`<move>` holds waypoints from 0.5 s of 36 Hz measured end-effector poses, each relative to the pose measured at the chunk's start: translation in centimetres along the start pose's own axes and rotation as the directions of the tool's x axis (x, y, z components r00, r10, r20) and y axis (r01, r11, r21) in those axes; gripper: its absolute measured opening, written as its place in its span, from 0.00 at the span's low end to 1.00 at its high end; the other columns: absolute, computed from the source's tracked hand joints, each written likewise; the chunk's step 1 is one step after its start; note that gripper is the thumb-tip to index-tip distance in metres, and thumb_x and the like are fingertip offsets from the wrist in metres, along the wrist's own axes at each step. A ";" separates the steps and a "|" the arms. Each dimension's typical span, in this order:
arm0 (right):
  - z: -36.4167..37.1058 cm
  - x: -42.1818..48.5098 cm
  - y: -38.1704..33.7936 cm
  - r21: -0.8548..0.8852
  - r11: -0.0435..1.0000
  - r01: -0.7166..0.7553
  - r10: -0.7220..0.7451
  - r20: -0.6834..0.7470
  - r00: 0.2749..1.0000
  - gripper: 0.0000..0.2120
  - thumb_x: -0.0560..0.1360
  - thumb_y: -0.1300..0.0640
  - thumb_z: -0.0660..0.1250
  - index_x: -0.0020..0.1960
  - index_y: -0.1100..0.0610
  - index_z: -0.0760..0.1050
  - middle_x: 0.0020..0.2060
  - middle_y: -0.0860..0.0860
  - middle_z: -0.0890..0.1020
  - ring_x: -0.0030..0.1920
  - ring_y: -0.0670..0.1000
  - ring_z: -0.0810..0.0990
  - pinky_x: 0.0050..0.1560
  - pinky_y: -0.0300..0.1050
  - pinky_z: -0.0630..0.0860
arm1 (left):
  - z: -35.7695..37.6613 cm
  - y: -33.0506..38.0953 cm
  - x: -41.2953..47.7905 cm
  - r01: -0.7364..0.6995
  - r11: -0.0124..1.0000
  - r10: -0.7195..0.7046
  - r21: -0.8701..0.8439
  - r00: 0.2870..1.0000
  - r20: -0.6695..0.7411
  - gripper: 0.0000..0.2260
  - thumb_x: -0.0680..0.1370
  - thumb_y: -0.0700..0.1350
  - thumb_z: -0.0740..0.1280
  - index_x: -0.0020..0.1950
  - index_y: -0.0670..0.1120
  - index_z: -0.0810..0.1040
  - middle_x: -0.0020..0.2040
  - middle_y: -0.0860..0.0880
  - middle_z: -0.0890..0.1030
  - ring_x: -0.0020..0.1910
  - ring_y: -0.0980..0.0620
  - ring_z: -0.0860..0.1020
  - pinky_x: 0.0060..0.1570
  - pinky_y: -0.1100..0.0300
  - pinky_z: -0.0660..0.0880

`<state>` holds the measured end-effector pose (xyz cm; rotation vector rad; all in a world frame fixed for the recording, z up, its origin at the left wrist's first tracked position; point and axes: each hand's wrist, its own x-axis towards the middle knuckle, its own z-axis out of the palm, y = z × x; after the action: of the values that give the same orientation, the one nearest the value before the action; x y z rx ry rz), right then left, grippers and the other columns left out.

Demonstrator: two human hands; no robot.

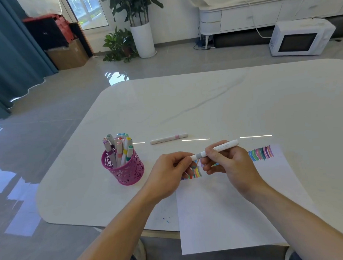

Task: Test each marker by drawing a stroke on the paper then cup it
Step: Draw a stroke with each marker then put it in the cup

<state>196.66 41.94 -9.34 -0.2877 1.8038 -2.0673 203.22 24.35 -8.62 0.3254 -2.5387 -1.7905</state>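
My right hand holds a white marker with a grey band level above the paper. My left hand pinches the marker's left end, where the cap sits. A row of coloured strokes runs along the paper's top edge, partly hidden by my hands. Left of the paper stands a pink perforated cup with several markers upright in it. A white marker with a pink band lies flat on the table behind my hands.
The white marble table has a rounded near-left corner and small ink spots by the paper's left edge. The paper overhangs the table's near edge. Beyond the table are a grey floor, plants and a microwave.
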 end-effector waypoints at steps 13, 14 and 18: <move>-0.1 -0.2 0.1 0.023 1.000 0.003 -0.003 -0.001 1.000 0.08 0.80 0.61 0.69 0.48 0.67 0.79 0.38 0.61 0.85 0.37 0.56 0.84 0.40 0.47 0.84 | 0.4 -0.3 -0.1 -0.005 0.999 0.004 -0.039 1.000 -0.022 0.10 0.83 0.40 0.63 0.51 0.44 0.85 0.36 0.47 0.82 0.35 0.53 0.77 0.39 0.60 0.76; -0.1 -0.2 0.1 0.025 1.000 0.002 -0.002 0.000 1.000 0.08 0.80 0.61 0.69 0.48 0.67 0.80 0.38 0.61 0.85 0.37 0.57 0.84 0.41 0.48 0.84 | 0.5 -0.3 -0.1 -0.008 0.999 0.007 -0.043 1.000 -0.029 0.10 0.83 0.40 0.63 0.51 0.44 0.85 0.37 0.47 0.82 0.35 0.54 0.77 0.39 0.60 0.76; -0.2 -0.2 0.1 0.032 0.999 -0.002 0.002 0.008 1.000 0.07 0.79 0.61 0.69 0.49 0.66 0.80 0.39 0.63 0.85 0.38 0.58 0.84 0.42 0.49 0.84 | 0.7 -0.3 -0.3 -0.014 0.998 0.011 -0.057 0.999 -0.047 0.10 0.82 0.38 0.64 0.54 0.44 0.85 0.36 0.49 0.81 0.34 0.55 0.77 0.38 0.63 0.75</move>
<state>196.80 42.19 -9.45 -0.2847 1.7644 -2.0891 203.47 24.93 -9.11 0.3443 -2.4480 -1.8251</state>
